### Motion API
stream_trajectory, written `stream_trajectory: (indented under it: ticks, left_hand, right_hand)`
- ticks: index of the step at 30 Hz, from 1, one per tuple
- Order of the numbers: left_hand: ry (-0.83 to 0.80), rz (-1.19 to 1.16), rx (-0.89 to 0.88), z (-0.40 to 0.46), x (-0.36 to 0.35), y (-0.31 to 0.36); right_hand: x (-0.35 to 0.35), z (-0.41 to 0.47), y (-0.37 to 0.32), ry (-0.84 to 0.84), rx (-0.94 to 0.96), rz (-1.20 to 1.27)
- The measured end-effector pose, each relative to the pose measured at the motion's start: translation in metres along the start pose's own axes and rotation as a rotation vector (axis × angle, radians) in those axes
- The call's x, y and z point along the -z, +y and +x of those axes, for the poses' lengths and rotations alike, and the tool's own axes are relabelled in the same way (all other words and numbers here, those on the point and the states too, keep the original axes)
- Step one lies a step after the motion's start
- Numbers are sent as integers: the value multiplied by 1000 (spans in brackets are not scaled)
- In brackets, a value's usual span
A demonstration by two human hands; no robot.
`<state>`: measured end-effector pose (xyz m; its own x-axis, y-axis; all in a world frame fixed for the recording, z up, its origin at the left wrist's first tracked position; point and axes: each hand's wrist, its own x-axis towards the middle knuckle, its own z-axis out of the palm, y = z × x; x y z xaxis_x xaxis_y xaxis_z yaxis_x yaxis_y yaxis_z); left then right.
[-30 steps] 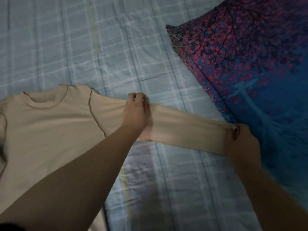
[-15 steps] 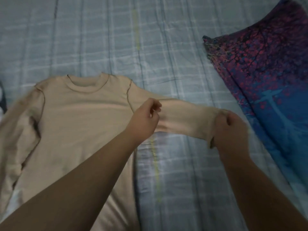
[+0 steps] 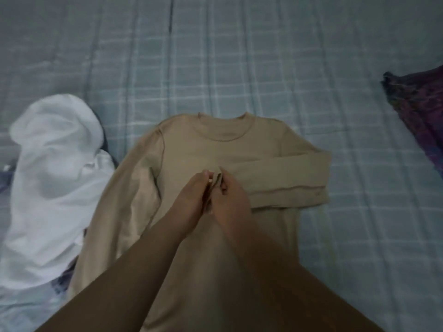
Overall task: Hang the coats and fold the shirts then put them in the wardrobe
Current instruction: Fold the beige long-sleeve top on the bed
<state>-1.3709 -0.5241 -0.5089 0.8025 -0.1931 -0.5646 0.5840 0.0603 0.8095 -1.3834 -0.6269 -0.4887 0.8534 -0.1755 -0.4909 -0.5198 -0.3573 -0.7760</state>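
While you were stretching the right sleeve out toward the patterned pillow point(image 3: 422, 111) a second ago, the beige shirt point(image 3: 242, 154) lay off to your left; by this moment you had swung that sleeve back across the chest, so it lay folded over the body with its bend at the shirt's right edge. Your left hand point(image 3: 191, 200) and right hand point(image 3: 230, 202) had come together at the middle of the shirt, both pinching the cuff point(image 3: 217, 179) between fingertips, clamped on cloth rather than resting flat. The shirt itself lay face up on the checked bedsheet point(image 3: 311, 68), collar away from you, its left sleeve hanging unfolded along the side. Just beside that sleeve sat a crumpled white garment point(image 3: 55, 188), waiting. I'd judge you were one sleeve into the fold: the cuff needed laying down, then the left sleeve crossing over, before halving the body. No wardrobe was in view.
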Motion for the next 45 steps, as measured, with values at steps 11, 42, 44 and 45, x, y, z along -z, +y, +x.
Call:
stream_trajectory:
  ticks: [11,42,44,45]
  left_hand:
    - [101,8,148,17,80,-14]
    - [534,938,-124,19,118,-17]
    - [570,842,-201,6,120,-10]
    - [593,824,-250,-2,125,-7]
  right_hand:
    - [-51,-10,2,-245,-100,238]
    - [69,98,96,227,187,-1143]
    - [63,89,85,255,227,-1124]
    - [56,82,78,257,276,-1093]
